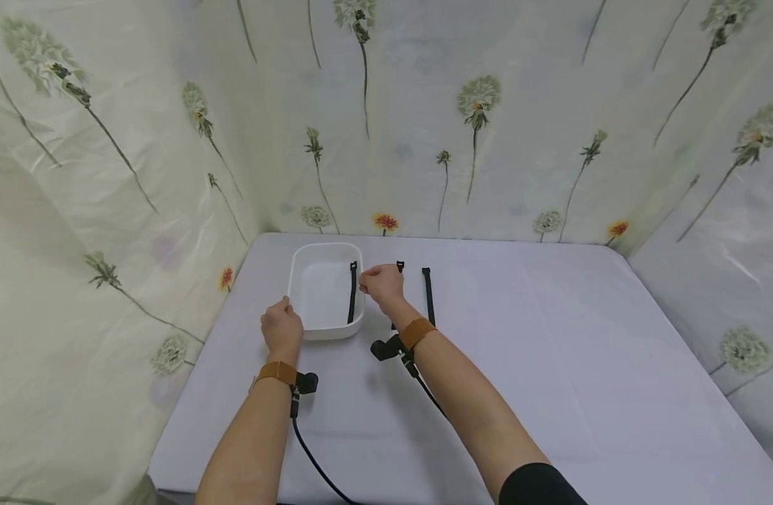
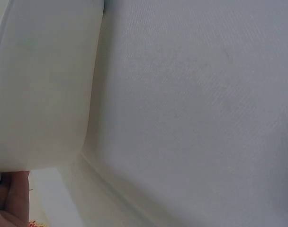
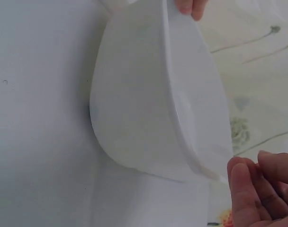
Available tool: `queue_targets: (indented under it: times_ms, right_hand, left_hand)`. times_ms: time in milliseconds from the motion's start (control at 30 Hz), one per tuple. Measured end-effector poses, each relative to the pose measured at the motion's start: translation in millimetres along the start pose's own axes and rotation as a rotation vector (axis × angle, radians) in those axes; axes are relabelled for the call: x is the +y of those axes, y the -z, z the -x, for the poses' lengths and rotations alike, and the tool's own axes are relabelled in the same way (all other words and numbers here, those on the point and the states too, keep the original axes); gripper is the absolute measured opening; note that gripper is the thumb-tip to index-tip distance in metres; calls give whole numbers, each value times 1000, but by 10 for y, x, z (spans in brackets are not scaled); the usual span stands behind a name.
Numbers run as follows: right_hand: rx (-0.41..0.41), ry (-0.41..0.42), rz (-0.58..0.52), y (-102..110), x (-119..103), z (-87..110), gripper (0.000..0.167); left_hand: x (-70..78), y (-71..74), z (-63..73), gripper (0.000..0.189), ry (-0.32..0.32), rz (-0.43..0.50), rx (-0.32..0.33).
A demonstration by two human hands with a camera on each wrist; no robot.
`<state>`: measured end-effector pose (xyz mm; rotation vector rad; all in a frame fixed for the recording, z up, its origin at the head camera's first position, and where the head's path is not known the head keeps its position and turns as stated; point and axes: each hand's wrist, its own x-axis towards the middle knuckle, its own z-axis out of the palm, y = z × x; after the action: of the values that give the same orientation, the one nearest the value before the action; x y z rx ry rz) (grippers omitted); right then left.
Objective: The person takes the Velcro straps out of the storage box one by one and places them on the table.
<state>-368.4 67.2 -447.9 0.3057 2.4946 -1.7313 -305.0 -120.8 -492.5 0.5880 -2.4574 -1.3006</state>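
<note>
A white plastic basin [image 1: 323, 335] sits on the table, with a narrow black strap [image 1: 352, 291] lying along its right side inside. My left hand [image 1: 282, 326] grips the basin's left rim; in the right wrist view its fingertips [image 3: 191, 7] hang over the rim. My right hand [image 1: 383, 284] is at the basin's right rim. In the right wrist view, its fingers are loosely bent and the thumb stands slightly apart, with nothing seen between them. A second black strap [image 1: 400, 266] is mostly hidden behind my right hand and wrist.
A third black strap [image 1: 428, 294] lies on the table right of my right hand, its lower end behind the forearm. White cloth covers the table [image 1: 550, 351]. Flower-patterned curtains [image 1: 412, 140] hang behind and at both sides. A black cable [image 1: 317, 463] runs from each wrist camera.
</note>
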Motion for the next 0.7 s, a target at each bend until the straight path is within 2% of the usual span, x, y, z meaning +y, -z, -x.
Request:
queue_targets:
  times_ms: [167,367,400,533,633,700]
  right_hand:
    - [9,-5,70,-113,-31,23,15]
    - [14,8,238,-285,-82,83,22]
    - [5,-2,259,-315,-93,85,17]
    - [-27,-24,366,-430,-126,127,25]
    - [-53,-47,452,-499,-150,170,21]
    - [-71,-58,498,-535,-170,194,27]
  left_hand:
    - [-13,-9,-26,34,-8,-17,-14]
    - [-4,-11,-27,34,3,-1,-13]
    - [-2,-8,-26,34,7,1,-13]
    - [6,0,-12,34,13,-4,-7]
    - [11,-1,-2,33,9,-6,2]
    - [16,-3,-2,33,8,-5,4]
